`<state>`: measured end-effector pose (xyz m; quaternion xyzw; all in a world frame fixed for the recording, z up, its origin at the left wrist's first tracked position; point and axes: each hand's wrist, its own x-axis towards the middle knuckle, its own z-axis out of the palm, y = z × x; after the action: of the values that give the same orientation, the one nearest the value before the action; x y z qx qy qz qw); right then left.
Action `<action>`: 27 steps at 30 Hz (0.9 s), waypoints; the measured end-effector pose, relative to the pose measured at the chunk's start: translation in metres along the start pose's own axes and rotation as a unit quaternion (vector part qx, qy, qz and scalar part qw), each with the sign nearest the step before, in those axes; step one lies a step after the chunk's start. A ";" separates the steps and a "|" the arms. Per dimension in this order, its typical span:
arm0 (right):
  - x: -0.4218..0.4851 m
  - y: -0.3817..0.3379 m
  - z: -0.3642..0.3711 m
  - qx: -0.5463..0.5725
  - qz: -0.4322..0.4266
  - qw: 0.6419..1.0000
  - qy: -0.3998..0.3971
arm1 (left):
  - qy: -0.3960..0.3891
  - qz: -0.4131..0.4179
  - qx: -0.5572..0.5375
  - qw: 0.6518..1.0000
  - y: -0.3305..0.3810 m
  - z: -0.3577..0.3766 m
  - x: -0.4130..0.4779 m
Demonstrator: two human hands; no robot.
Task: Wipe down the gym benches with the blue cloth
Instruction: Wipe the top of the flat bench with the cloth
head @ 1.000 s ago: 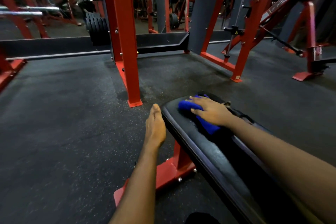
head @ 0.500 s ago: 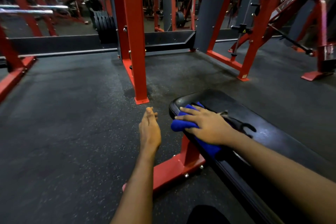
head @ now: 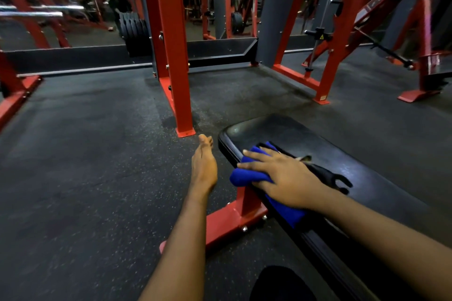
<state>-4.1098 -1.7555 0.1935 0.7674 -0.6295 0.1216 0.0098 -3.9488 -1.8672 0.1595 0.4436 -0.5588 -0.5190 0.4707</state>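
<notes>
Wiping judged under way. Right grip (head: 286, 178) lies flat, fingers spread, pressing the blue cloth (head: 244, 176) onto the surface (head: 367, 166) at its left edge, near its end. Left grip (head: 204, 168) is released and empty, just beside that edge. Extent already wiped cannot be told.

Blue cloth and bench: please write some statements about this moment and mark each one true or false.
1. The right hand presses the blue cloth onto the bench. True.
2. The left hand holds the bench. False: it is open beside the bench, holding nothing.
3. A red post stands on the floor beyond the left hand. True.
4. The blue cloth lies on the floor. False: it lies on the bench, over its edge.
</notes>
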 end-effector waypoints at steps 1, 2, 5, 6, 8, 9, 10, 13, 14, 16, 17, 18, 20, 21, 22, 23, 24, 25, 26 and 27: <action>-0.006 0.001 -0.002 0.004 0.002 1.000 -0.005 | -0.018 -0.008 -0.006 1.000 0.000 0.003 0.003; -0.002 0.004 -0.002 0.009 0.010 1.000 -0.015 | -0.031 -0.014 -0.014 0.999 -0.001 0.004 0.004; 0.046 0.015 0.005 0.021 0.039 0.999 -0.027 | -0.033 -0.035 -0.057 0.997 0.001 0.003 0.006; 0.068 0.020 0.007 0.029 0.059 0.998 -0.023 | -0.027 -0.035 -0.059 0.997 -0.001 0.002 0.007; 0.108 0.030 0.010 0.041 0.122 0.992 -0.021 | -0.003 -0.031 -0.063 0.998 -0.006 0.001 0.009; 0.122 0.035 0.011 0.043 0.148 0.988 -0.022 | 0.010 -0.034 -0.064 0.997 -0.008 0.002 0.010; 0.130 0.038 0.012 0.044 0.159 0.986 -0.023 | 0.019 -0.036 -0.057 0.998 -0.008 0.005 0.011; 0.106 0.041 0.010 0.030 0.144 0.989 -0.018 | 0.023 -0.026 0.003 0.999 -0.002 0.021 0.008; 0.094 0.047 0.009 0.024 0.146 0.989 -0.014 | 0.023 -0.026 0.025 0.999 -0.002 0.029 0.008; 0.075 0.076 0.007 0.016 0.175 0.984 -0.015 | 0.009 -0.028 0.055 0.998 -0.002 0.046 0.011; 0.072 0.096 0.005 0.013 0.194 0.981 -0.020 | 0.004 -0.021 0.062 0.998 -0.005 0.054 0.012; 0.071 0.114 0.002 0.011 0.216 0.976 -0.026 | 0.000 -0.013 0.071 0.997 -0.009 0.061 0.012; 0.078 0.143 -0.002 0.014 0.258 0.966 -0.030 | 0.010 0.003 0.091 0.996 -0.017 0.069 0.011; 0.086 0.149 -0.005 0.017 0.282 0.959 -0.022 | 0.018 0.007 0.096 0.995 -0.019 0.071 0.012; 0.096 0.148 -0.007 0.013 0.303 0.953 -0.014 | 0.024 0.009 0.097 0.995 -0.022 0.073 0.013; 0.104 0.144 -0.007 0.003 0.316 0.949 -0.013 | 0.026 0.007 0.098 0.995 -0.024 0.073 0.013; 0.111 0.136 -0.009 -0.004 0.314 0.949 -0.016 | 0.028 0.007 0.099 0.995 -0.024 0.073 0.014; 0.112 0.128 -0.006 -0.010 0.294 0.955 -0.027 | 0.028 0.008 0.100 0.995 -0.024 0.072 0.014; 0.108 0.123 -0.003 -0.020 0.256 0.966 -0.036 | 0.027 0.009 0.098 0.995 -0.024 0.073 0.014; 0.096 0.119 -0.001 -0.023 0.210 0.977 -0.040 | 0.027 0.010 0.099 0.995 -0.023 0.072 0.014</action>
<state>-4.2079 -1.8725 0.1969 0.6217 -0.7792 0.0755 -0.0241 -4.0223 -1.8712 0.1359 0.4959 -0.5989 -0.4447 0.4446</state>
